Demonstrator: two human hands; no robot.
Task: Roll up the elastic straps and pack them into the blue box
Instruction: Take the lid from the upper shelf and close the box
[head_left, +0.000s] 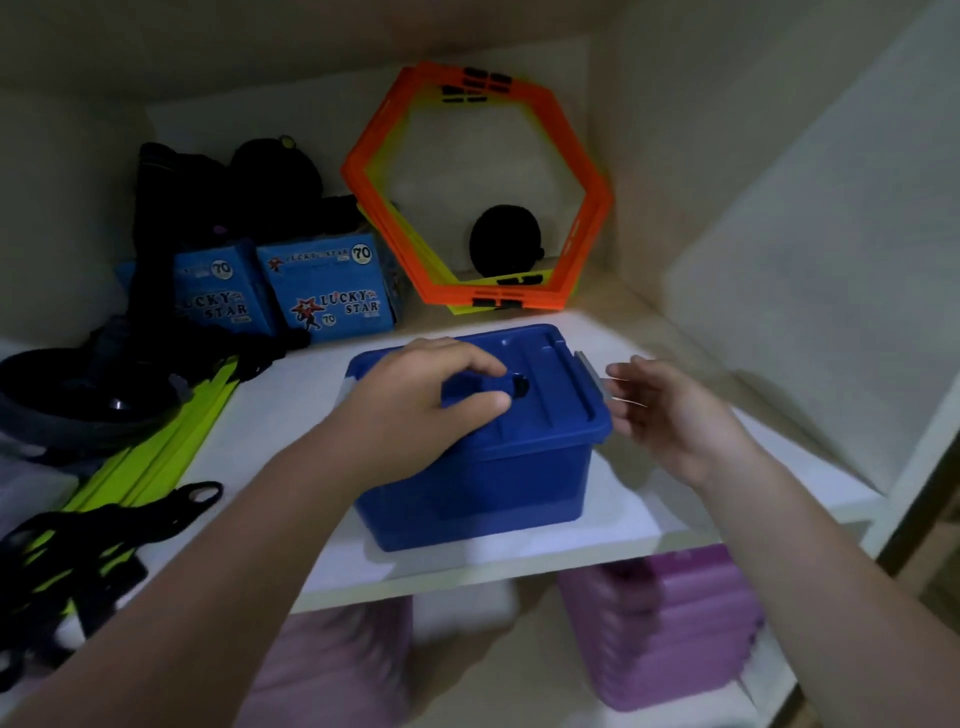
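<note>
A blue box (519, 483) with its lid on stands on a white shelf (291, 415), near the front edge. My left hand (421, 410) lies on the lid, fingers curled around the lid's blue handle (483, 389). My right hand (670, 415) hovers open just right of the box, beside its grey side latch (592, 376), touching nothing. Black straps with loop ends (130, 525) lie on the shelf at the left over yellow-green flat bars (171, 441).
Orange and yellow hexagon rings (587, 208) lean against the back wall with a black ball (506, 249) behind them. Two blue "Lucky Star" cartons (332, 296) and dark bags (156, 208) sit at back left. Purple boxes (670, 623) are on the lower shelf.
</note>
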